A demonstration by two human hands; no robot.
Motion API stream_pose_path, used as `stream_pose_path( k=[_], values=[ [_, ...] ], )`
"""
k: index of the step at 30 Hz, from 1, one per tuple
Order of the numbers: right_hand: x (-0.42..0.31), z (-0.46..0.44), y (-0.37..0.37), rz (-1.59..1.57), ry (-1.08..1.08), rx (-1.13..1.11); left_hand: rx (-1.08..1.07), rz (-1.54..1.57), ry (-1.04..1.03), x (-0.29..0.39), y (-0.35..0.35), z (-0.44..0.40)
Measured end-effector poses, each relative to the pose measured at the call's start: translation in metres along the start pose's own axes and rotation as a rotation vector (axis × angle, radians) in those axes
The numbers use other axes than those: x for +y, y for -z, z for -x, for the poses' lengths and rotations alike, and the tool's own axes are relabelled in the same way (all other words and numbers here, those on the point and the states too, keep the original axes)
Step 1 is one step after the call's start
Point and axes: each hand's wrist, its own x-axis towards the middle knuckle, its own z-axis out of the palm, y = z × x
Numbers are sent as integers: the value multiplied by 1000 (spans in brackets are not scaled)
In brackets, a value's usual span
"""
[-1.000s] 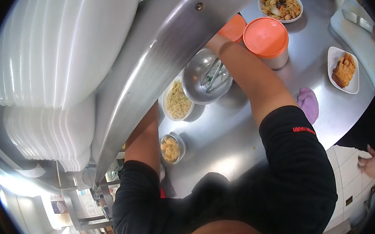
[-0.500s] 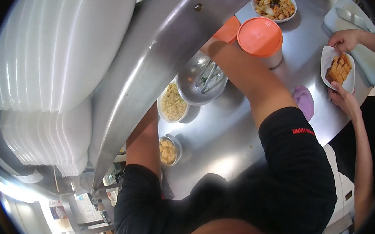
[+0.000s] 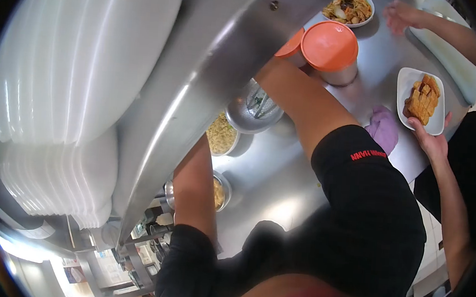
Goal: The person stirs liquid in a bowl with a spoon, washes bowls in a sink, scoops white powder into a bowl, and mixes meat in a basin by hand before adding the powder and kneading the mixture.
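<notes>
Well, white plates (image 3: 84, 55): two great stacks filling the left side, bigger ones above, smaller ones below!
Steel worktop (image 3: 263, 189): gleaming under the lights, with the food spread across it.
Steel shelf (image 3: 210, 75): cutting diagonally across the view, and it blocks plenty.
Arms: left forearm (image 3: 196, 195) and right forearm (image 3: 308, 92) both run out of sight behind that shelf. Left hand and right hand are hidden, so gripping or free, I cannot tell!
Cutting board (image 3: 448, 58): pale, over on the far right.
Canister (image 3: 339, 75): orange-lidded, just beyond the right forearm, a second orange lid (image 3: 292, 44) right next to it.
Metal bowl (image 3: 241, 119): just below the right forearm, part-covered by the shelf, a metal utensil (image 3: 261, 103) inside.
Oblong plate (image 3: 405, 85): sliced golden-brown food (image 3: 423, 99) on it, a co-worker's lower hand (image 3: 434, 144) grasping its near edge!
Co-worker's upper hand (image 3: 404, 16): blurred, empty, near the dish of mixed food (image 3: 348, 8).
Purple cloth (image 3: 381, 130): crumpled beside the oblong plate.
Grainy yellowish food (image 3: 220, 135): in a white bowl overlapped by the metal bowl in view.
Small container (image 3: 228, 191): yellow chunks (image 3: 218, 195) inside, partly hidden by the left forearm.
</notes>
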Motion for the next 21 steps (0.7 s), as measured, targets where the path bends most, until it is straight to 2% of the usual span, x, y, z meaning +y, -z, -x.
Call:
stream_pose_path(
  k=[1,2,3,5,6,9,10,14,17,19,21],
  values=[
    [-4,-2,-1,16,5,-28,3,50,83,2,8,1],
    [-5,-2,3,29,12,-27,-82,80,85,1,23,-5],
    [-10,-1,4,40,15,-32,-75,81,82,1,36,-13],
    [-10,-4,6,77,23,55,-179,179,257,4,58,-32],
    [-15,-16,5,75,2,2,-284,178,368,6,68,-43],
    [-22,-25,-2,56,-5,-23,-164,218,365,3,63,-34],
    [-23,-21,1,46,-13,-27,-339,286,388,5,68,-38],
    [-23,-14,5,-2,-48,-40,-326,334,366,24,40,21],
    [-21,-11,7,-49,-77,-33,-355,270,183,26,33,31],
    [-19,-11,6,-82,-90,-31,-324,309,393,27,46,16],
    [-21,-9,8,-141,-118,-15,-290,243,306,31,44,42]
  ],
)
